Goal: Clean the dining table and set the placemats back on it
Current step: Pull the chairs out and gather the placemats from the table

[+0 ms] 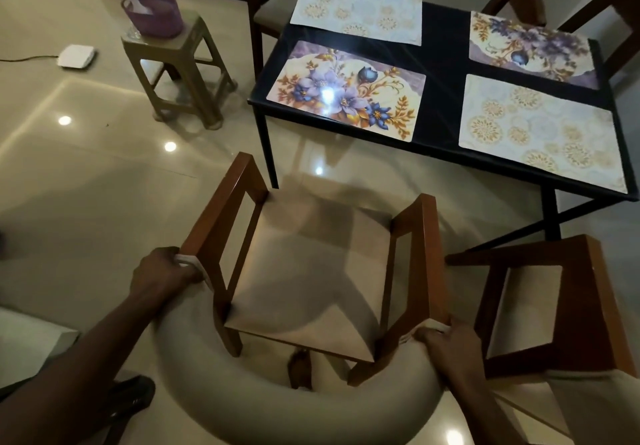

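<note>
A view from above looks down on a person's two bare hands gripping a wooden armchair (311, 271) with a tan cushioned seat and a pale rounded backrest. The left hand (162, 268) is clenched around the rear end of the chair's left armrest, where the wood meets the pale padding. The right hand (450, 344) is clenched the same way around the rear end of the right armrest. The chair stands on a glossy cream tiled floor (86, 174), pulled back from a dark rectangular dining table (446, 49) at upper right. Four placemats lie flat on the table in two rows. Nearest the chair, a purple floral placemat (349, 89) sits at the table's near left corner, and a pale medallion-patterned placemat (540, 133) sits to its right. Behind them, another pale medallion placemat (356, 10) lies at far left, and a second purple floral placemat (533, 49) lies at far right. A second wooden chair (554, 306) stands just to the right of the held one, and more chairs stand at the table's far side. To the left of the table a small plastic stool (180, 74) holds a purple tub (156, 13). A flat white device (76, 57) with a cord lies on the floor further left.
</note>
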Motion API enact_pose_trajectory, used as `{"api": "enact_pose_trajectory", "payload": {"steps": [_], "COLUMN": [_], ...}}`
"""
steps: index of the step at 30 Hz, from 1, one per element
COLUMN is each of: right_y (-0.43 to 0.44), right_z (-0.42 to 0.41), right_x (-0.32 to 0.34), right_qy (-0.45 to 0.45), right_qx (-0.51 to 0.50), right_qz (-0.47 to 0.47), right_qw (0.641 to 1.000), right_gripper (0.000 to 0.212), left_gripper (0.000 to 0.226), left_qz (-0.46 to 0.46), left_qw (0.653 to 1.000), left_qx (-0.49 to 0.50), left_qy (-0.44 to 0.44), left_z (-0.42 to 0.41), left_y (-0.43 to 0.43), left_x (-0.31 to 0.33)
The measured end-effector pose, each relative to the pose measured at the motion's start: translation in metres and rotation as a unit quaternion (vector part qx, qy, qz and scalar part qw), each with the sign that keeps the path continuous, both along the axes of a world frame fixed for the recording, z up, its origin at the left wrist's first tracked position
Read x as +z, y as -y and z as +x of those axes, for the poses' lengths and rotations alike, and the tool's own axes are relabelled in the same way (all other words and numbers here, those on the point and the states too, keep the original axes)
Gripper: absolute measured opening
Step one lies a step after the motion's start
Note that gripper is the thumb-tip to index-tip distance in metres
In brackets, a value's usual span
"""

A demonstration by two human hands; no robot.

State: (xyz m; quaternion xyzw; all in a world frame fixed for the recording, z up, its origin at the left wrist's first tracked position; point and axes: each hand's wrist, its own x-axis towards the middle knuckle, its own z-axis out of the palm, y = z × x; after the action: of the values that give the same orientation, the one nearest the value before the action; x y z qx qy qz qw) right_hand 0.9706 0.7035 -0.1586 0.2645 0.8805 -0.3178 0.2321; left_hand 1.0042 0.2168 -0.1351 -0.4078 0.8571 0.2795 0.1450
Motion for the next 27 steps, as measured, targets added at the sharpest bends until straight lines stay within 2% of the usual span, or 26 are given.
{"api": "enact_pose_trajectory", "payload": {"steps": [5,10,17,23,27], "right_y": [0.021,0.034,0.041,0.038,0.039], "right_z": [0.004,0.002,-0.023,-0.028,-0.028], "right_x": [-0.002,-0.012,-0.018,-0.007,-0.012], "right_qy": [-0.013,0.001,0.008,0.001,-0.001], "right_qx": [-0.018,-0.032,-0.099,-0.057,-0.043], "right_qz": [0.001,0.003,0.02,-0.002,-0.006], "right_qw": [1.0,0.999,0.995,0.998,0.999], "right_gripper": [0.042,0.05,0.041,0.047,0.027], "left_gripper": [0.051,0.073,0.062,0.062,0.062], "left_qz": [-0.009,-0.002,-0.014,-0.016,-0.009], "left_qw": [1.0,0.999,0.999,0.999,0.999], "left_qx": [-0.021,-0.021,-0.041,-0.035,-0.043], "left_qy": [-0.011,-0.026,-0.023,-0.016,-0.014], "left_z": [-0.019,-0.033,-0.055,-0.063,-0.066], "left_y": [0.019,0.024,0.026,0.032,0.036], "left_x": [0.0,0.001,-0.005,-0.008,-0.01]}}
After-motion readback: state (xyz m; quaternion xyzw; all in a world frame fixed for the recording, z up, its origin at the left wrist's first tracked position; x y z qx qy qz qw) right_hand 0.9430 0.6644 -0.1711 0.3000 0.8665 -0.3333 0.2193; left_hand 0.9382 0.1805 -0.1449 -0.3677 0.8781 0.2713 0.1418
